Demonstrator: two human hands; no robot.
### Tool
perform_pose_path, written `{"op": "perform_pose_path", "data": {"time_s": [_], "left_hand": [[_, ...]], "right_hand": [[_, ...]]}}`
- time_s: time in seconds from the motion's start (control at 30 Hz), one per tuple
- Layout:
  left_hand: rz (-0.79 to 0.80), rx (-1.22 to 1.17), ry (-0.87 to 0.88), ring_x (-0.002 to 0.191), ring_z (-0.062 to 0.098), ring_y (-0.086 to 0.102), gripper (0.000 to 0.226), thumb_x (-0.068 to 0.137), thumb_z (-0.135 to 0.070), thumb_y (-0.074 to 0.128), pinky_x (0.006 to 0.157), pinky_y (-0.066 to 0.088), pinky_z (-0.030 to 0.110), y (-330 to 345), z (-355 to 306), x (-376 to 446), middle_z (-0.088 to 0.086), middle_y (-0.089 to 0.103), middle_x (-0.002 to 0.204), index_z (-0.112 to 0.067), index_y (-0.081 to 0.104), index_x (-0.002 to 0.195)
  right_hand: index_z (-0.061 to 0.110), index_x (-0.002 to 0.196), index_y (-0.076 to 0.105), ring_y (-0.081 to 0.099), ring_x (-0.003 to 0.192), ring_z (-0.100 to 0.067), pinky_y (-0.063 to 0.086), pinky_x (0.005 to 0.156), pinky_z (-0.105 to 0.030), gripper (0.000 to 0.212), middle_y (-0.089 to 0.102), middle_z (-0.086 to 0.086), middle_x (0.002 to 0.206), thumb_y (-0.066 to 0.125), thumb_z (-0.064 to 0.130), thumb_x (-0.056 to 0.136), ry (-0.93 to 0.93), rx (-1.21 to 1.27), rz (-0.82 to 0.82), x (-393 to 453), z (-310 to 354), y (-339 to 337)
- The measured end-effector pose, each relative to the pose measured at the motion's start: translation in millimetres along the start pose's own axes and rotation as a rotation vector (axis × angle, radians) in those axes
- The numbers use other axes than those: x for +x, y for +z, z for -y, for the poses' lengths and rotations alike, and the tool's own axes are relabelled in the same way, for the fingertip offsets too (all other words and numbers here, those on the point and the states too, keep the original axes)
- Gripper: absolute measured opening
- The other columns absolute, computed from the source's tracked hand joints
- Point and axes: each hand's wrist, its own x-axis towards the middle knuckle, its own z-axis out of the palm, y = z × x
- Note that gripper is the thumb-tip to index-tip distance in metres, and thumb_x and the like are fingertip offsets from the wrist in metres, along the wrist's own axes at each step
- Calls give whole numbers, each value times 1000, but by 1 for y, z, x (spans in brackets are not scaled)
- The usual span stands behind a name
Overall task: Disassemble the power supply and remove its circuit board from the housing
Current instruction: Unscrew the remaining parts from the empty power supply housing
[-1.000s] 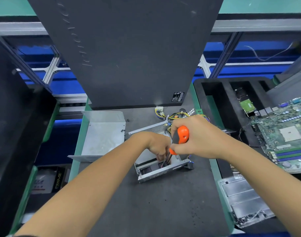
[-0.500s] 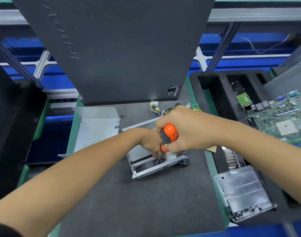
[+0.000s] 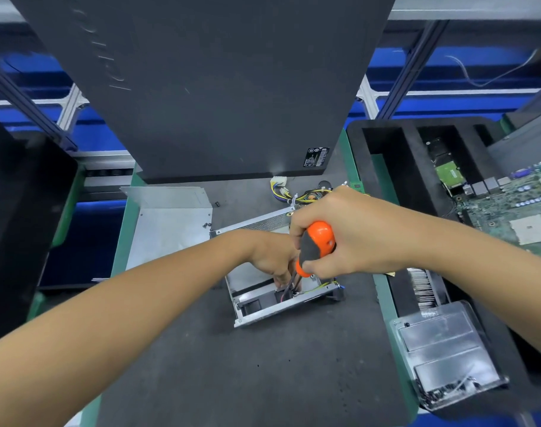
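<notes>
The right hand (image 3: 349,238) is clenched around the orange and black handle of a screwdriver (image 3: 317,245), which it holds nearly upright with the dark shaft pointing down into the open metal housing (image 3: 272,312) of the power supply. The tip comes down close to the near wall of the housing, by a few thin coloured wires; the exact spot it touches is too small to make out.

The left hand (image 3: 270,257) reaches into the same housing just left of the screwdriver, its fingers (image 3: 280,280) curled downward beside the shaft. Whether they pinch anything cannot be told, as the right hand and the tool cover them.

The housing lies on the dark desk (image 3: 263,380) directly under both hands, its open side up. Beyond the right hand a bundle of yellow and black cables (image 3: 281,188) with white plugs trails from the far end of the housing. Left of the left hand lies a loose bent metal cover (image 3: 167,226), and two small dark screws (image 3: 205,224) rest near its right edge.

Right of the right hand a black foam tray (image 3: 386,143) holds a green circuit board (image 3: 521,211); nearer, below the right forearm, sits a silver metal box (image 3: 447,349). A large dark panel (image 3: 201,87) stands upright beyond both hands.
</notes>
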Motion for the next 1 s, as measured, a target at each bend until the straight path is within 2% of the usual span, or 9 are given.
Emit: {"op": "perform_pose_path", "data": {"time_s": [0.1, 0.17, 0.23, 0.33, 0.47, 0.53, 0.67, 0.87, 1.0], "left_hand": [[-3, -4, -21, 78, 14, 59, 19, 84, 1, 56, 67, 45, 17, 1, 0, 0, 2, 66, 82, -2, 66, 99], [2, -16, -13, 74, 11, 58, 18, 84, 2, 56, 60, 44, 7, 1, 1, -1, -8, 61, 72, -10, 66, 93], [-4, -23, -3, 78, 13, 61, 26, 82, 1, 57, 60, 43, 4, 1, 3, -2, -5, 65, 77, -23, 64, 85], [-24, -40, 5, 90, 21, 65, 29, 81, 1, 59, 73, 48, 16, 3, 4, -1, 7, 71, 94, -27, 64, 83], [-33, -69, -3, 77, 13, 61, 25, 83, -2, 61, 56, 41, 3, 3, 7, 1, -3, 66, 79, -26, 66, 83], [-26, -59, -2, 77, 13, 61, 21, 83, -1, 60, 58, 42, 4, 4, 9, 2, 0, 68, 84, -20, 68, 87], [-16, -63, 2, 85, 19, 66, 22, 84, 0, 59, 73, 51, 19, 5, 9, 3, 12, 71, 98, -9, 71, 100], [-9, -67, 6, 92, 19, 65, 24, 85, -1, 59, 79, 50, 21, 4, 7, 1, 11, 71, 103, -9, 70, 106], [-13, -71, 11, 88, 18, 63, 25, 86, -1, 60, 71, 48, 14, 3, 6, 1, 12, 70, 102, -10, 70, 107]], "right_hand": [[21, 80, 67, 48, 59, -2, 34, 52, -12, 15, 51, 16, 52, 77, 26, 71, -13, -11, 0, 0, 2, 4], [21, 79, 66, 48, 58, -2, 34, 51, -12, 15, 52, 21, 55, 78, 26, 71, -21, -8, 14, -1, 3, 5], [23, 79, 66, 49, 60, 0, 35, 51, -12, 16, 53, 24, 57, 78, 28, 70, -14, -9, 10, -2, 3, 3], [23, 79, 66, 50, 63, 3, 36, 53, -11, 15, 53, 22, 56, 78, 27, 71, -5, 2, -11, -4, 2, 0], [20, 79, 67, 49, 63, 1, 35, 53, -13, 15, 50, 11, 51, 78, 26, 71, -10, -15, -26, -5, 1, 2], [20, 79, 67, 49, 62, 0, 35, 52, -13, 15, 48, 10, 49, 78, 26, 71, -12, -4, -34, -5, 1, 2], [23, 79, 68, 50, 62, 4, 34, 55, -9, 13, 52, 19, 52, 78, 24, 71, -28, 27, -33, -7, 0, 1], [21, 79, 68, 50, 66, 9, 35, 57, -6, 13, 52, 29, 56, 78, 22, 70, -31, 20, -41, -7, -2, 1], [22, 79, 68, 50, 67, 11, 35, 57, -6, 13, 51, 32, 57, 78, 24, 71, -33, 21, -38, -8, -2, 2]]}}
